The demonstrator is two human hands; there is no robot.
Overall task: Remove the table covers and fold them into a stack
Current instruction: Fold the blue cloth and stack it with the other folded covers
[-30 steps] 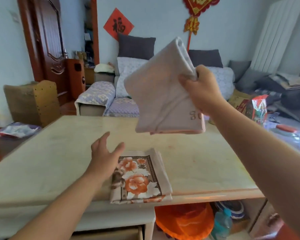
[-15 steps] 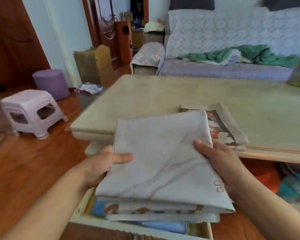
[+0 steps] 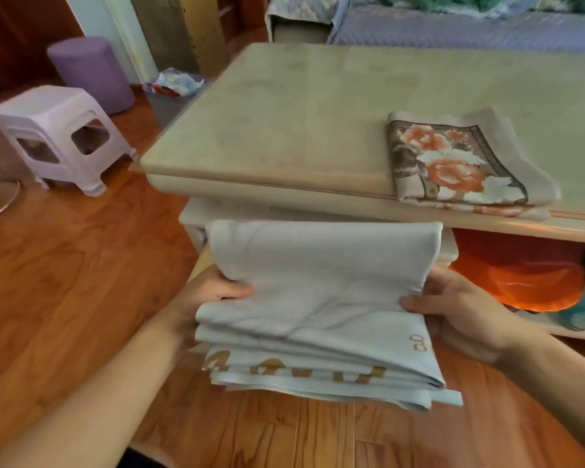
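A: Surface, room?
B: Beige table (image 3: 284, 123) on wood floor (image 3: 65, 282); sofa (image 3: 453, 25) far, one lilac stool (image 3: 61, 136) left.
A: Counts?
B: Two covers. Floral cover (image 3: 460, 163) folded at the table's near right edge. Grey folded cover (image 3: 318, 298) off the table, near, gripped at its sides by left hand (image 3: 203, 298) and right hand (image 3: 463, 309), fingers curled on it.

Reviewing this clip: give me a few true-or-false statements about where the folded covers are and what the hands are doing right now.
1. Both hands hold the pale folded cover. True: left hand and right hand grip its sides.
2. The floral folded cover lies on the floor. False: it lies on the table, near its front edge.
3. The pale cover sits on top of the floral one. False: they are apart.
4. A lilac stool stands left of the table. True.
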